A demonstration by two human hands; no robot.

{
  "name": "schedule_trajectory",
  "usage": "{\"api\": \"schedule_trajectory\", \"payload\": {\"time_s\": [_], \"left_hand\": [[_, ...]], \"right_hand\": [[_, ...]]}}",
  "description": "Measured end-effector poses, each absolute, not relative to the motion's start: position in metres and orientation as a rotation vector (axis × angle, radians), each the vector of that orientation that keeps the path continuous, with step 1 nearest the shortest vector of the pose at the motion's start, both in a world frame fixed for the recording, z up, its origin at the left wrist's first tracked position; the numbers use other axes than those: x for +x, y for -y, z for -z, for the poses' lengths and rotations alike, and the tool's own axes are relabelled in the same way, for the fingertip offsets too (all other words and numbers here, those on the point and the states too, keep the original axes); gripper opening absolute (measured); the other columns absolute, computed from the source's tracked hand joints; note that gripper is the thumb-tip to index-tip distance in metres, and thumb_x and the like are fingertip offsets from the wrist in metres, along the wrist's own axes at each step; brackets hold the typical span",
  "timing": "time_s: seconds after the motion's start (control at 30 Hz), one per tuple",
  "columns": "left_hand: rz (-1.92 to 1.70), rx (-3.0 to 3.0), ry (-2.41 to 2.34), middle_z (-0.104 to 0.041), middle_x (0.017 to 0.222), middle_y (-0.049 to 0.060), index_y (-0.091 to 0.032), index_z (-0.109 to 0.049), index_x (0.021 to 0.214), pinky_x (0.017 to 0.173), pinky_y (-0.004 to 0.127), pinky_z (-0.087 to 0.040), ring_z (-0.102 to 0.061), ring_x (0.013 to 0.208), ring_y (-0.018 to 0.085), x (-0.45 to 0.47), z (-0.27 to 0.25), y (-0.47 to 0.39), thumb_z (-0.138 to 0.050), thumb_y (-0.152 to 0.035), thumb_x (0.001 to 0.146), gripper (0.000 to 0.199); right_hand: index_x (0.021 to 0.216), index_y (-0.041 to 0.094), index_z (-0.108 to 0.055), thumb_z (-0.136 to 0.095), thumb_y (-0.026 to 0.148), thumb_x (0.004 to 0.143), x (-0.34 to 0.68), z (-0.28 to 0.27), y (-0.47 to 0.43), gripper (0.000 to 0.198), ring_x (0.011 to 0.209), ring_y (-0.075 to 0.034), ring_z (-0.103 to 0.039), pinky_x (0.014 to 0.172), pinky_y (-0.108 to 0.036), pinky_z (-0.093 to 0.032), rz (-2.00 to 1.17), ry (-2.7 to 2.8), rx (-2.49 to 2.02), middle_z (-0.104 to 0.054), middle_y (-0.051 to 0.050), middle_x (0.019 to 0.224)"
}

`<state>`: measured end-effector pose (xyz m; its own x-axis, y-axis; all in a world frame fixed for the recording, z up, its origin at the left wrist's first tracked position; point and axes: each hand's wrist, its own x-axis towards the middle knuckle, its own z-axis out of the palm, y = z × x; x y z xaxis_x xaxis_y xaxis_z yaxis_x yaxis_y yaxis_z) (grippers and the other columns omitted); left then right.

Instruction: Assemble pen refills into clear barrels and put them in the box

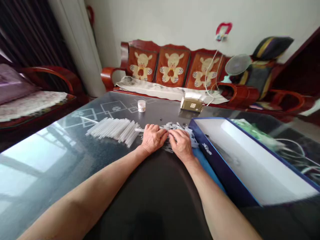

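My left hand is closed around a slim whitish plastic tube, whose end sticks out to the left of the fingers. My right hand meets it, fingertips pinched together against the left fingertips; whatever small part sits between them is hidden. Behind and beside the right hand lies a heap of small translucent white pieces, some dark bits among them. To the left, a row of similar whitish tubes lies side by side on the dark glossy table. One single tube lies apart behind the row.
A long blue box with a white inside stands open at the right. Beyond it are a green plastic bag and pale cables. Toward the back stand a small white cup and a tissue box. A wooden sofa is behind the table.
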<state>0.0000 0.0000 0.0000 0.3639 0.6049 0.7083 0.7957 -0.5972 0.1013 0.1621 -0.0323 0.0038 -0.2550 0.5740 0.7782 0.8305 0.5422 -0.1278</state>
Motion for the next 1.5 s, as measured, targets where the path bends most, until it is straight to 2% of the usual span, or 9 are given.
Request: {"api": "schedule_trajectory", "payload": {"time_s": [0.13, 0.27, 0.43, 0.63, 0.93, 1.13, 1.3, 1.4, 1.5], "left_hand": [[1.065, -2.359, 1.265, -0.061, 0.081, 0.006, -0.026, -0.071, 0.102, 0.079, 0.037, -0.031, -0.051, 0.08, 0.021, -0.008, -0.006, -0.004, -0.04, -0.047, 0.096, 0.038], [1.149, -2.176, 1.42, -0.062, 0.086, 0.008, -0.024, -0.069, 0.11, 0.079, 0.037, -0.032, -0.05, 0.081, 0.022, -0.022, -0.008, -0.014, -0.042, -0.041, 0.096, 0.034], [1.165, -2.148, 1.432, -0.062, 0.089, 0.009, -0.021, -0.064, 0.118, 0.079, 0.038, -0.034, -0.05, 0.082, 0.023, -0.025, -0.007, -0.018, -0.04, -0.03, 0.096, 0.034], [1.067, -2.318, 1.245, -0.062, 0.09, 0.01, -0.016, -0.059, 0.122, 0.081, 0.04, -0.036, -0.05, 0.083, 0.024, -0.014, -0.006, -0.013, -0.037, -0.021, 0.094, 0.037], [1.102, -2.444, 1.056, -0.062, 0.085, 0.008, -0.008, -0.048, 0.131, 0.082, 0.037, -0.04, -0.052, 0.079, 0.022, -0.005, -0.005, -0.005, -0.035, -0.019, 0.094, 0.04], [1.121, -2.514, 0.899, -0.064, 0.086, 0.009, -0.008, -0.048, 0.13, 0.081, 0.037, -0.043, -0.053, 0.08, 0.022, -0.003, -0.007, 0.0, -0.036, -0.017, 0.094, 0.039], [1.332, -2.409, 0.933, -0.063, 0.111, 0.013, -0.014, -0.059, 0.115, 0.092, 0.041, -0.042, -0.055, 0.102, 0.024, -0.003, -0.012, 0.004, -0.045, -0.025, 0.093, 0.028], [1.589, -2.425, 1.199, -0.066, 0.091, 0.008, -0.017, -0.064, 0.096, 0.08, 0.032, -0.048, -0.06, 0.085, 0.019, -0.002, -0.013, 0.006, -0.048, -0.037, 0.093, 0.026], [2.001, -2.471, 1.554, -0.064, 0.074, 0.002, -0.017, -0.065, 0.096, 0.066, 0.024, -0.049, -0.06, 0.065, 0.013, -0.001, -0.016, 0.005, -0.043, -0.046, 0.094, 0.037]], "right_hand": [[0.097, 0.019, -0.068, -0.047, 0.023, 0.094, 0.174, 0.001, 0.025, 0.021, 0.086, -0.019, -0.062, 0.084, -0.032, -0.043, 0.415, 1.876, -1.257, -0.071, -0.005, 0.089], [0.092, 0.018, -0.07, -0.052, 0.021, 0.09, 0.183, 0.004, 0.022, 0.018, 0.086, -0.021, -0.061, 0.082, -0.033, -0.041, 0.463, 1.754, -1.394, -0.069, -0.008, 0.092], [0.088, 0.022, -0.074, -0.059, 0.025, 0.087, 0.175, 0.006, 0.024, 0.015, 0.083, -0.021, -0.056, 0.079, -0.034, -0.037, 0.492, 1.764, -1.495, -0.066, -0.006, 0.086], [0.091, 0.024, -0.074, -0.059, 0.025, 0.088, 0.166, 0.008, 0.025, 0.015, 0.084, -0.021, -0.056, 0.083, -0.036, -0.036, 0.415, 1.872, -1.469, -0.067, -0.004, 0.085], [0.113, 0.017, -0.064, -0.045, 0.026, 0.094, 0.16, -0.002, 0.027, 0.028, 0.099, -0.023, -0.061, 0.091, -0.038, -0.046, 0.288, 1.763, -1.214, -0.068, -0.011, 0.105], [0.101, 0.018, -0.065, -0.047, 0.027, 0.094, 0.157, -0.005, 0.031, 0.022, 0.091, -0.021, -0.064, 0.086, -0.036, -0.05, 0.221, 1.83, -1.089, -0.07, -0.009, 0.094], [0.092, 0.019, -0.065, -0.052, 0.028, 0.091, 0.156, -0.007, 0.029, 0.016, 0.083, -0.02, -0.066, 0.08, -0.035, -0.053, 0.253, 1.691, -1.091, -0.07, -0.008, 0.085], [0.092, 0.019, -0.065, -0.055, 0.028, 0.089, 0.152, -0.008, 0.029, 0.014, 0.08, -0.019, -0.067, 0.079, -0.034, -0.054, 0.21, 1.525, -1.095, -0.072, -0.007, 0.086], [0.092, 0.02, -0.065, -0.057, 0.029, 0.087, 0.143, -0.009, 0.034, 0.013, 0.077, -0.018, -0.068, 0.077, -0.032, -0.055, 0.07, 1.495, -1.08, -0.073, -0.005, 0.087]]}}
